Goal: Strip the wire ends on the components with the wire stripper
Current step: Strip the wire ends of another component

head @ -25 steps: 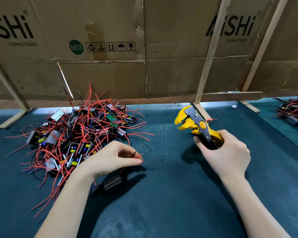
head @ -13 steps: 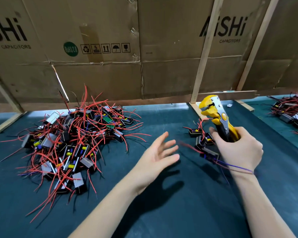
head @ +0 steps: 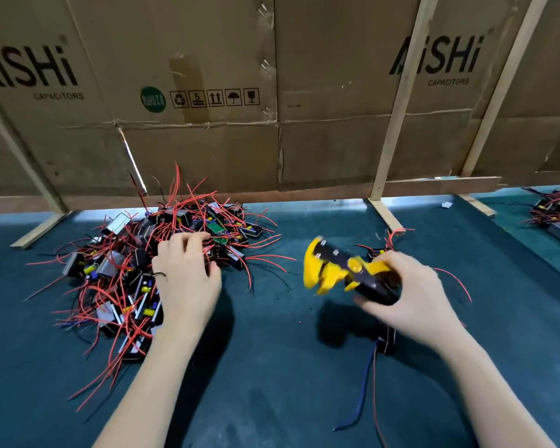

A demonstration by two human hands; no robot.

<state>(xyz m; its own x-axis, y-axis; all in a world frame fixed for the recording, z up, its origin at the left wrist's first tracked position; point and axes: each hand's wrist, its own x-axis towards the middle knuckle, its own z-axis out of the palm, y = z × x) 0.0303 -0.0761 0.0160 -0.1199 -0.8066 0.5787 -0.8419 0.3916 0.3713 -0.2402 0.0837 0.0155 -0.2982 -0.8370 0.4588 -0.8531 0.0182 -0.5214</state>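
Head view shows us our left hand (head: 186,279) palm-down on the right edge of the pile of components (head: 133,273), its fingers (head: 193,242) curled down among the red wires (head: 259,245), though we cannot tell whether they actually pinch one. To its right, across a bare strip of the dark green table (head: 272,367), our right hand (head: 411,295) grips the black handles of the yellow wire stripper (head: 340,270), whose blurred head points back toward the left hand. Under and just behind that right hand lie a few more components (head: 387,342) with red and blue wires trailing toward us.
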